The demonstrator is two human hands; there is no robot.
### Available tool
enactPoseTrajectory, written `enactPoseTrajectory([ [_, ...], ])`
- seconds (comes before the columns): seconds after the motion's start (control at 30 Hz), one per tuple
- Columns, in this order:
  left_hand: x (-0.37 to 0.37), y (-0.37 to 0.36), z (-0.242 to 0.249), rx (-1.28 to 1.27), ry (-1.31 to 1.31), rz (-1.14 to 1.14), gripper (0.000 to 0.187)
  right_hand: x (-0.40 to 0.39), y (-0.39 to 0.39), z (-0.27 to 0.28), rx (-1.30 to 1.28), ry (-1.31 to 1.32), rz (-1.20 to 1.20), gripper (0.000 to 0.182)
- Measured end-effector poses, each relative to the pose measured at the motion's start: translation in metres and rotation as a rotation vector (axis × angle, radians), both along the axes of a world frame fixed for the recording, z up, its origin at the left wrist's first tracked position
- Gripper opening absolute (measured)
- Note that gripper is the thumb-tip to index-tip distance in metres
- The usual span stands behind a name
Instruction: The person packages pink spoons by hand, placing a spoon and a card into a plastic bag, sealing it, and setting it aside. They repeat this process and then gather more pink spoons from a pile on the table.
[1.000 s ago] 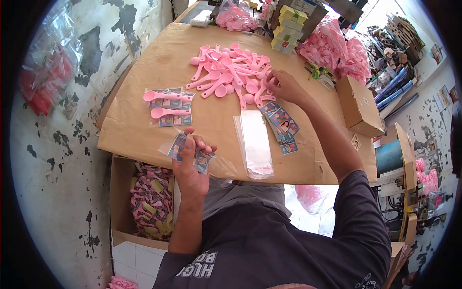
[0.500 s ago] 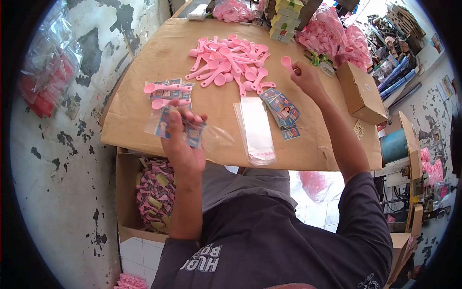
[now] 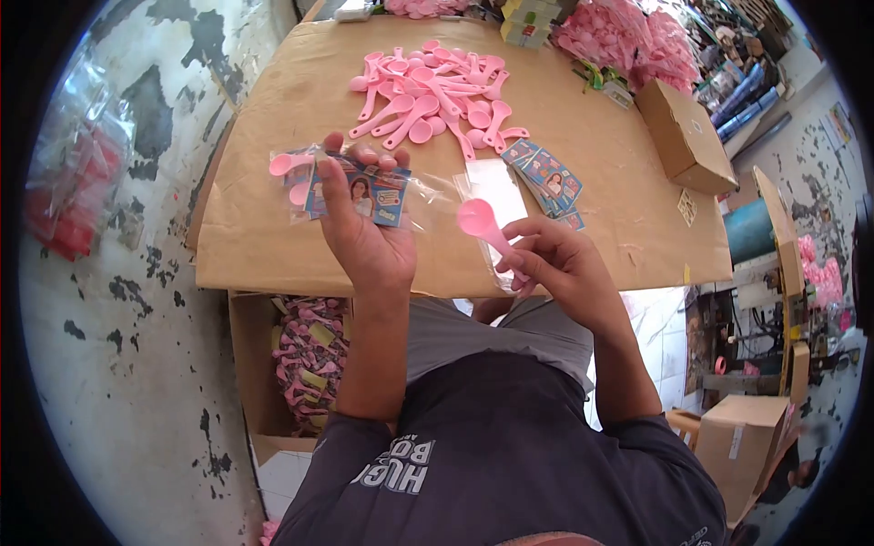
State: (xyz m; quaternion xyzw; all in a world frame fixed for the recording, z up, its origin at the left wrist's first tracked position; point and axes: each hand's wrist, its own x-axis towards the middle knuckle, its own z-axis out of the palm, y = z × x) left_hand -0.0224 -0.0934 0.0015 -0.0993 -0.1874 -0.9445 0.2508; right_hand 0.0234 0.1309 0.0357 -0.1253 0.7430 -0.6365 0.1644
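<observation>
My left hand (image 3: 373,241) holds a blue printed card (image 3: 387,196) in a clear plastic bag (image 3: 428,189), pinned under the thumb; the bag's loose end points right. Behind it, partly hidden, lie a pink spoon (image 3: 288,164) and another spoon bowl on packets on the table. My right hand (image 3: 560,264) pinches the handle of a pink measuring spoon (image 3: 477,218), its bowl towards the left hand. Beneath that spoon is a stack of flat clear bags (image 3: 503,182). Several loose blue cards (image 3: 551,177) lie to the right of the stack.
A heap of pink spoons (image 3: 437,86) covers the table's (image 3: 637,209) middle back. At right stand a cardboard box (image 3: 683,136) and bulging bags of pink pieces (image 3: 628,41). Below the left edge sits an open carton of packed spoons (image 3: 309,355). A peeling wall (image 3: 155,318) borders the left.
My right hand has come from the table's right side to the middle front, bringing the pink spoon. My left hand has turned the bagged card more towards me and raised it slightly.
</observation>
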Motion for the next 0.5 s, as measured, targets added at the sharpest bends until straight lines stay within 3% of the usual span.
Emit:
enactPoseTrajectory([
  [0.2, -0.006, 0.021, -0.002, -0.110, 0.012, -0.266, 0.040, -0.007, -0.015, -0.005, 0.027, 0.124, -0.035, 0.034],
  [0.27, -0.007, 0.031, 0.001, -0.078, -0.058, -0.322, 0.043, -0.006, -0.016, -0.008, -0.203, 0.118, -0.068, 0.037],
  [0.37, -0.014, 0.045, -0.004, 0.024, -0.065, -0.470, 0.044, -0.003, -0.011, 0.002, -0.348, 0.006, -0.144, 0.032],
  [0.5, -0.012, 0.069, -0.005, 0.099, -0.054, -0.620, 0.041, -0.014, 0.007, -0.015, -0.391, 0.051, -0.178, 0.028],
])
